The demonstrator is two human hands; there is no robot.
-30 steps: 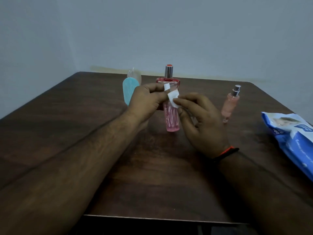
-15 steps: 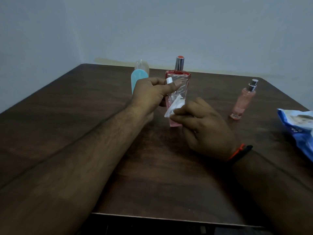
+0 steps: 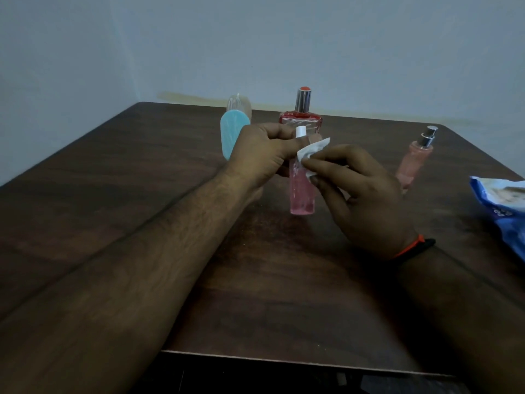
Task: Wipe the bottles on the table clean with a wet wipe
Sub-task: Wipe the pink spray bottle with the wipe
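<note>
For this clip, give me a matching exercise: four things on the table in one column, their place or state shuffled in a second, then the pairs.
Things:
1. slim pink bottle
2. teal bottle
3. wet wipe
4. wipes pack

States:
A. at the table's right edge
B. pinched by the right hand
C. standing behind the left hand
D. gripped near its white cap by the left hand

Pairs: 1-D, 2-C, 3-B, 4-A

Upright pink bottle (image 3: 301, 191) with white wipe (image 3: 312, 150) against it
</note>
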